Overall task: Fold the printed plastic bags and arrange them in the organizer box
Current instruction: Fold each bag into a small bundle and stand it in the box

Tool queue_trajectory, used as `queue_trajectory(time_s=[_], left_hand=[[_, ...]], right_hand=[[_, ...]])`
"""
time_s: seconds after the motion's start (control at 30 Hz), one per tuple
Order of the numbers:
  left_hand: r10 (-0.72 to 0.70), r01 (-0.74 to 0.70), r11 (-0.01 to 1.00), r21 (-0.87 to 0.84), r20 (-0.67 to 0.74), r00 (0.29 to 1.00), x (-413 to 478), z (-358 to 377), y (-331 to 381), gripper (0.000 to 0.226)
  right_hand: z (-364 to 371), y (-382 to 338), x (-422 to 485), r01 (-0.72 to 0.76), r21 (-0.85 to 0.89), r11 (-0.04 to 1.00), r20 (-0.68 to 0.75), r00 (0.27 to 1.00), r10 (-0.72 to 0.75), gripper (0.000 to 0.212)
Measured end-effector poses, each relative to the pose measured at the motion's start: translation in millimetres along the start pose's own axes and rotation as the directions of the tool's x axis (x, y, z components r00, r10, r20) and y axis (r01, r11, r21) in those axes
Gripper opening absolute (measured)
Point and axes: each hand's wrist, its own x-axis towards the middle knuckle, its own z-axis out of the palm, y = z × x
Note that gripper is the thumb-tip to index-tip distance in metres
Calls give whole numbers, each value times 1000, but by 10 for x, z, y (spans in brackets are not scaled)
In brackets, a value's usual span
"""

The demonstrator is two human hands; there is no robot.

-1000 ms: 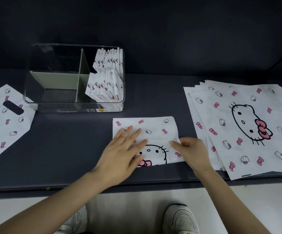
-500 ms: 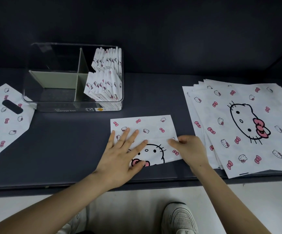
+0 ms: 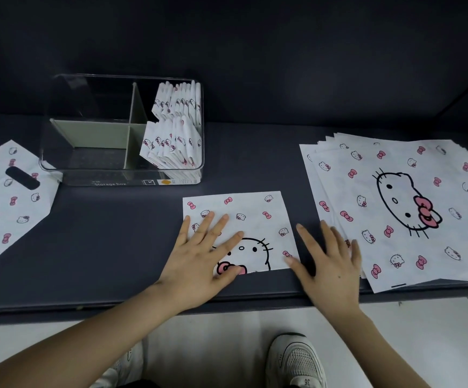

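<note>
The left hand lies flat with fingers spread on the half-folded bag, covering its lower left part and half of the large cat-face print, so the fold lines under the palm cannot be made out. This bag rests on the dark table, just in front of the clear organizer box and between the two hands. The stack of flat bags at the right is cut off by the frame edge, and its layers are too close together to count. A single flat bag with a handle slot is cut off at the left edge. Folded bags stand packed in the two right compartments of the box, beside the grey divider. The box front reads "Storage box"; the small print on the orange sticker beside it is illegible. A white shoe below the table shows "36" on its tongue. Half a second earlier the right hand was curled at the right edge of the bag. It now lies flat and spread on the table beside that edge, holding nothing, its outer fingers over the rim of the stack. The left hand has kept its place.
</note>
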Motion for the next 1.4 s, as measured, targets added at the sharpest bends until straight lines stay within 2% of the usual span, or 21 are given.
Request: queue_trajectory(time_s=[0.07,0.13,0.2,0.27,0.4,0.47,0.57,0.63,0.73,0.77,0.8,0.83,0.87,0.93,1.0,1.07,1.2,1.27,1.33,1.4], left_hand=[[-3,3,1000,-3,3,1000,4,2,-2,65],[-2,2,1000,-2,5,1000,5,-2,-2,65],[6,-6,1000,-3,5,1000,7,-3,-4,65],[8,-8,1000,-13,10,1000,4,0,-15,65],[26,-26,997,-72,4,1000,16,-14,-32,67],[27,-38,971,-238,-47,999,3,-39,-83,75],[52,-67,799,-597,-42,998,-48,-134,-314,71],[79,-98,748,-657,-59,995,-69,-190,-464,61],[-65,64,763,-644,22,998,-41,-307,-522,60],[-138,137,763,-631,48,989,-16,-326,-519,73],[-195,192,756,-625,64,979,9,-336,-513,85],[-235,232,744,-627,80,969,29,-333,-515,88],[-269,260,723,-640,86,959,42,-329,-512,82],[-331,307,659,-686,101,938,65,-334,-487,64],[-379,327,611,-721,96,920,100,-372,-449,50],[-407,331,614,-717,72,910,149,-384,-431,39],[-487,342,642,-687,-21,873,236,-349,-414,27],[-560,359,640,-680,-93,823,261,-335,-382,21],[-610,384,654,-651,-155,777,259,-312,-360,28],[-600,380,704,-600,-216,770,232,-281,-366,40]], right_hand=[[-37,57,22,76,-6,997,-64,995,-76,50],[-50,26,48,233,86,969,-130,966,-221,38],[-27,-13,70,441,189,877,-153,896,-418,26],[6,-34,82,569,191,800,-149,822,-549,21],[66,-31,132,657,108,746,-178,751,-636,14],[84,-41,149,649,106,753,-194,756,-625,16],[38,-107,205,551,189,813,-161,834,-528,22],[-49,-139,286,445,289,848,-81,894,-442,17],[-207,-207,434,238,433,870,87,949,-303,11],[-263,-241,490,126,523,843,163,956,-244,15],[-310,-260,547,-9,630,777,243,952,-187,17],[-350,-258,606,-141,714,686,323,935,-145,14],[-384,-237,658,-232,760,607,380,916,-125,9],[-408,-185,742,-294,779,554,420,901,-112,8],[-377,-191,795,-346,812,470,422,904,-64,8],[-295,-241,845,-389,833,393,414,910,23,7],[-30,-312,929,-458,719,522,439,882,169,29],[34,-333,936,-474,640,604,442,871,216,32],[39,-349,934,-465,586,663,410,877,252,38],[13,-377,923,-443,556,703,370,889,269,45]])
